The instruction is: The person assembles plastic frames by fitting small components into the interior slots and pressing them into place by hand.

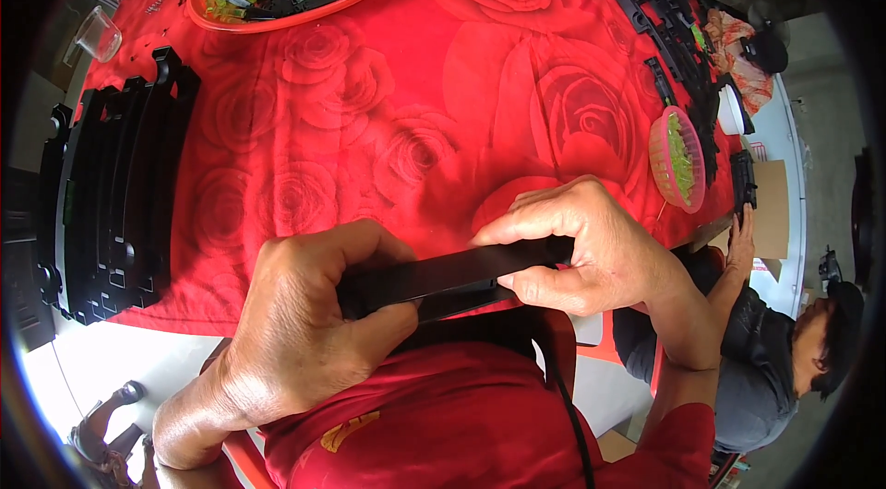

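Close to my body, over the near edge of the table, I hold a long black plastic part (pixel 443 276) level between both hands. My left hand (pixel 305 304) is closed round its left end, thumb below and fingers above. My right hand (pixel 591 249) pinches the other end between thumb and fingers. The part looks like a narrow housing with a smooth flat face; its two ends are partly hidden by my fingers. Beneath it shows a second black edge, and I cannot tell whether that is a separate piece.
Long black plastic housings (pixel 115 194) stand in a row at the left. A red basin (pixel 295 25) of black and yellow-green pieces sits far back. More black parts (pixel 646 18) line the right edge, near a pink basket (pixel 666 161). A glass (pixel 99 35) stands far left. Another person (pixel 761 369) sits at right.
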`<state>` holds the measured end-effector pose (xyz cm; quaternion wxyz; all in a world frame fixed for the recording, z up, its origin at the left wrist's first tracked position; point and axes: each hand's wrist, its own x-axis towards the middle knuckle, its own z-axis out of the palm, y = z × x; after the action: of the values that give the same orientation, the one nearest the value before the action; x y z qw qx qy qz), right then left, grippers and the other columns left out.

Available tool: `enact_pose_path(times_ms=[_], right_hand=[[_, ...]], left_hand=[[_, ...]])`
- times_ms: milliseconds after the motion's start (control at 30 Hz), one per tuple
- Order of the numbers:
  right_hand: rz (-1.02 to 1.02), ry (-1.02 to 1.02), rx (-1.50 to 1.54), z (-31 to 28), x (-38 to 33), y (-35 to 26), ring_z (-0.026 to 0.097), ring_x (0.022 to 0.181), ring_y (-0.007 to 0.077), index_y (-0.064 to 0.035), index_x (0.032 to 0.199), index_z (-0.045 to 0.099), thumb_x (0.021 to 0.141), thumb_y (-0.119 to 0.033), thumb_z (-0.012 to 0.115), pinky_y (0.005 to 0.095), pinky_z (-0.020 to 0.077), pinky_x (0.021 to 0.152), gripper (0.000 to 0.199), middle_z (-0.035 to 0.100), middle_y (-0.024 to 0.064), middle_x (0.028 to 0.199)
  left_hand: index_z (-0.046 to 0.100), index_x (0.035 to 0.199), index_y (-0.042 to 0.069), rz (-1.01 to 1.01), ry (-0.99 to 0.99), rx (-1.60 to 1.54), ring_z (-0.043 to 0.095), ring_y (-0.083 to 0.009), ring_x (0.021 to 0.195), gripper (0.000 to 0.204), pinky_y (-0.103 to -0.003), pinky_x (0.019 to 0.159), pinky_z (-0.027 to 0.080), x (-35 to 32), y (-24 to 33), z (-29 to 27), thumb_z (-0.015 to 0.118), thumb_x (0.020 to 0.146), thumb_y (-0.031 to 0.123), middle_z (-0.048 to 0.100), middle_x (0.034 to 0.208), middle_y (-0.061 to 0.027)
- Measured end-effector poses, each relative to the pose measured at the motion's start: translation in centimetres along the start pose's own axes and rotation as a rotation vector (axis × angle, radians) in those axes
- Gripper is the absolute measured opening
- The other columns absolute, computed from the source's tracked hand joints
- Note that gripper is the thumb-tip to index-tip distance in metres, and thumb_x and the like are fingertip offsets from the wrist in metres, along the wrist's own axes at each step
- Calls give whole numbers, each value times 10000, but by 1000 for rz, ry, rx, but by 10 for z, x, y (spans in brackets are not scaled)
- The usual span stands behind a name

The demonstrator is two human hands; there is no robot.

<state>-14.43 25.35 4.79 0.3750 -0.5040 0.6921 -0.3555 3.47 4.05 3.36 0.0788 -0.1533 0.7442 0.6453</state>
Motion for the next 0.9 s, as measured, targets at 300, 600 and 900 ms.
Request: enact_pose_path(times_ms=[300,600,900], right_hand=[[51,-56,-10,0,0,-7,712,786,139,47,1162,746,844,3,777,283,538,694,322,756,102,922],[167,-60,87,3,-1,-11,739,814,150,35,1190,737,833,16,774,277,554,719,359,760,104,944],[10,51,15,16,2,-5,706,644,211,31,1034,738,841,-2,750,327,528,602,196,720,123,770]], left_hand=[[746,1011,-19,-38,-34,-39,631,-43,752,179,-219,662,482,-1,0,-3,730,833,-14,704,810,4],[746,1023,-11,-34,-9,-4,635,-44,753,192,-220,648,474,-5,-3,-4,734,831,-10,700,800,-2],[771,1090,24,347,-92,547,679,-294,799,322,-399,756,516,-3,10,-20,849,820,181,738,820,-127]])
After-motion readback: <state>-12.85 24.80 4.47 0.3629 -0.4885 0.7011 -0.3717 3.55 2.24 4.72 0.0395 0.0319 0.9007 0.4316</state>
